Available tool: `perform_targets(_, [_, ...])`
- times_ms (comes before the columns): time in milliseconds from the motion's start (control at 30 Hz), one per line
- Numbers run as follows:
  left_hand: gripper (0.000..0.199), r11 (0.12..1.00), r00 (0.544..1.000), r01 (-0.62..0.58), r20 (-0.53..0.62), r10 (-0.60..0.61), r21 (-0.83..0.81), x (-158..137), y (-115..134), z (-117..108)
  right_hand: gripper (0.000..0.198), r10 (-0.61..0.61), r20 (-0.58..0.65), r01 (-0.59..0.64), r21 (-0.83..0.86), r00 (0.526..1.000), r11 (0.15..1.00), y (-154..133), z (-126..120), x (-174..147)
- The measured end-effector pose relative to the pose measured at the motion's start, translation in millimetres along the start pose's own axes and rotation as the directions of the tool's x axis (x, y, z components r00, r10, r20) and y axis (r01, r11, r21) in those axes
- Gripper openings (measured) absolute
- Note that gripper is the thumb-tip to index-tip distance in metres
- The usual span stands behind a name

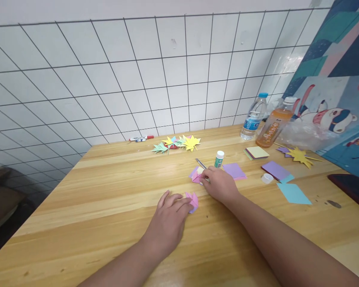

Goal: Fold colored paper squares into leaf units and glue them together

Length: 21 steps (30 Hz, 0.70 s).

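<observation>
My left hand [170,217] lies on the table with its fingers spread, the index finger resting against a pink and purple folded paper [194,201]. Farther off, my right hand [220,184] has its fingers curled together at the edge of a small pile of pink, purple and cream folded papers [196,175]. Whatever is between those fingertips is hidden. Just behind this pile lies a slim craft knife or pen-like tool [200,163], partly covered by the hand. A glue stick [219,159] with a white cap stands upright beyond my right hand, and purple paper squares [234,171] lie beside it.
Paper leaves [179,143] and markers [141,138] lie near the tiled wall. To the right are a water bottle [253,117], an orange drink bottle [275,124], cream paper squares [257,152], a clear round lid [267,178], a blue sheet [293,193] and a dark device [351,191].
</observation>
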<state>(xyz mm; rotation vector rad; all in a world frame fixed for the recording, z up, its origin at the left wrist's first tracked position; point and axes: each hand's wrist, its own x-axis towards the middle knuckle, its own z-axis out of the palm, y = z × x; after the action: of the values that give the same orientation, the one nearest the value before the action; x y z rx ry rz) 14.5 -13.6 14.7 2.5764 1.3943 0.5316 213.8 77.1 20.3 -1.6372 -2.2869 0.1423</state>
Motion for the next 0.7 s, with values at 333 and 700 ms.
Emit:
perform_targets(333, [0.031,0.999,1.000,0.020,-0.012,-0.021,-0.043,0.2,2.3,-6.6,0.020,-0.423,0.263,0.395,0.157,0.867,0.905,1.1,-41.5,-15.1])
perform_targets(700, [0.028,0.999,1.000,0.008,-0.018,-0.008,-0.045,1.5,3.3,-4.2,0.018,-0.341,0.270,0.351,0.013,0.901,0.936,-5.2,-25.2,-16.5])
